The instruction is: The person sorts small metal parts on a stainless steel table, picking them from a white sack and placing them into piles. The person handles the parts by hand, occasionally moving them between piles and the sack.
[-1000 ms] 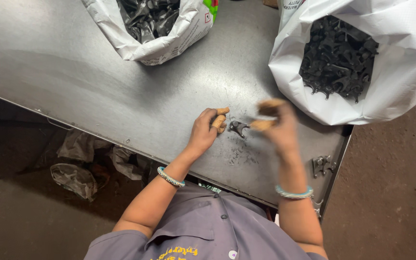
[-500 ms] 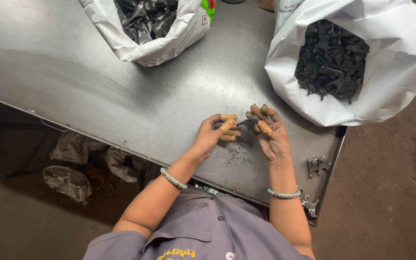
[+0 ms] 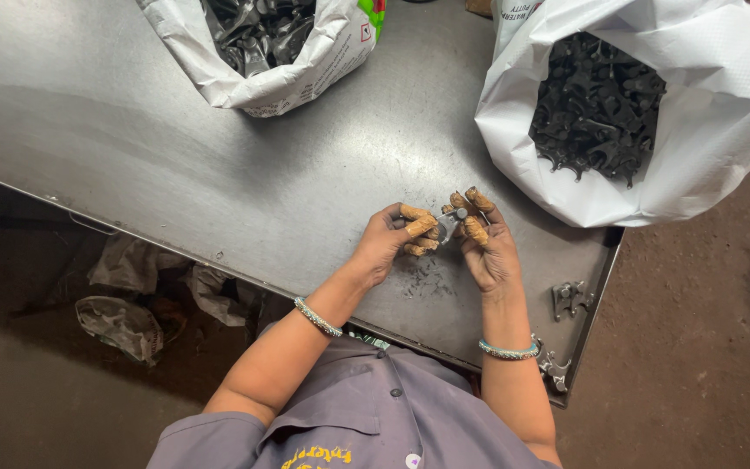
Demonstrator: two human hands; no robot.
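Worker at steel table (image 3: 175,156) pinches small grey metal part (image 3: 448,226) between both hands, just above tabletop, near front edge. Left hand (image 3: 392,239) and right hand (image 3: 486,243) both closed on part, fingertips (image 3: 419,227) wrapped in tan tape. Part looks rigid, cast, light enough for finger grip; edges likely rough, so hold by outer ends. White sack (image 3: 705,113) of dark parts stands behind right hand; second sack (image 3: 305,61) farther left. Two loose parts (image 3: 569,298) lie at table's right corner.
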